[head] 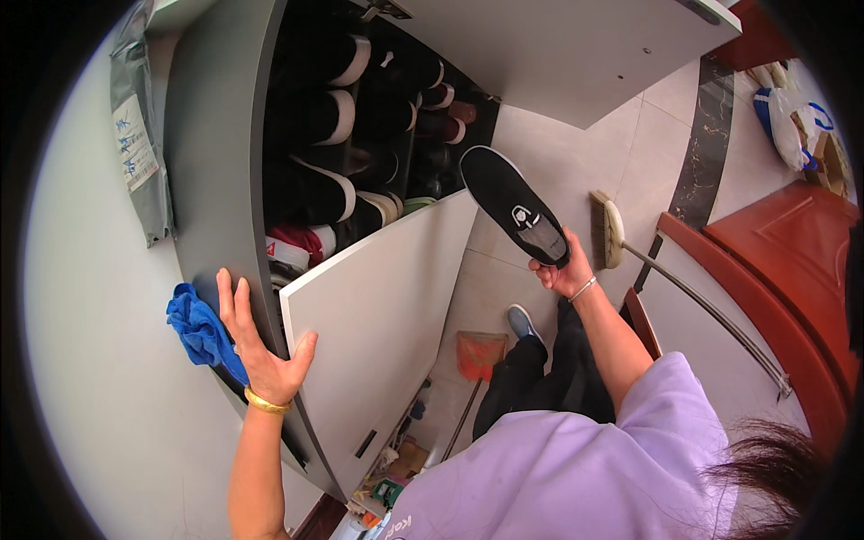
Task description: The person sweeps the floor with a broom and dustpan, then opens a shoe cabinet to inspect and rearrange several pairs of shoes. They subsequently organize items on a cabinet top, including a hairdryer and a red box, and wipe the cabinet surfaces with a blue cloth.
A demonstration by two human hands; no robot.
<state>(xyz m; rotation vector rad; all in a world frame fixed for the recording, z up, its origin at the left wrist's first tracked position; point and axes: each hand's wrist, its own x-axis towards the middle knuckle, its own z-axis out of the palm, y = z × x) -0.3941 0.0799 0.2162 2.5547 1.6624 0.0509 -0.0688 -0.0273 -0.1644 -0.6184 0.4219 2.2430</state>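
My right hand (561,266) holds a black slip-on shoe (509,196) by its heel end, in front of an open shoe cabinet (216,169). White marks and a grey patch show on the shoe. My left hand (266,351) rests with fingers spread on the cabinet's side edge, its thumb by the white lower door (378,297). A blue cloth (199,331) lies beside that hand. Inside the cabinet stand several rows of shoes, many black with white soles (343,116), and a red and white shoe (304,244) low at the front.
The upper cabinet door (526,54) stands open. On the tiled floor are a long-handled brush (611,233) and a red dustpan (479,347) near my feet. Red-brown wooden panels (790,250) and plastic bags (786,128) are at the right. A grey plastic package (138,135) is at the upper left.
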